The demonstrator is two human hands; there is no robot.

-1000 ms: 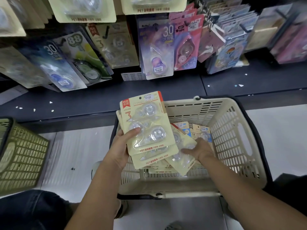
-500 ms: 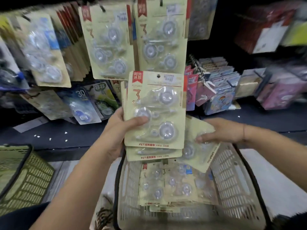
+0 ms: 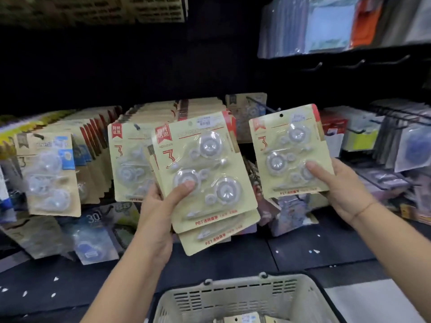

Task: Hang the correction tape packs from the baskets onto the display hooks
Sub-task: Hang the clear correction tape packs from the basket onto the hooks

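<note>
Up from the basket (image 3: 233,297) now: left hand (image 3: 158,206) grips a stack of packs (image 3: 205,173), right hand (image 3: 338,190) pinches one pack (image 3: 289,150), so hanging's next.

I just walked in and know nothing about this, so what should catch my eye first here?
At centre, the person's left grip holds a fanned stack of packs, thumb on the top blister; to its right, the right grip holds up a single pack. Behind them hang rows of matching packs, and a cream basket sits at the bottom edge.
</note>
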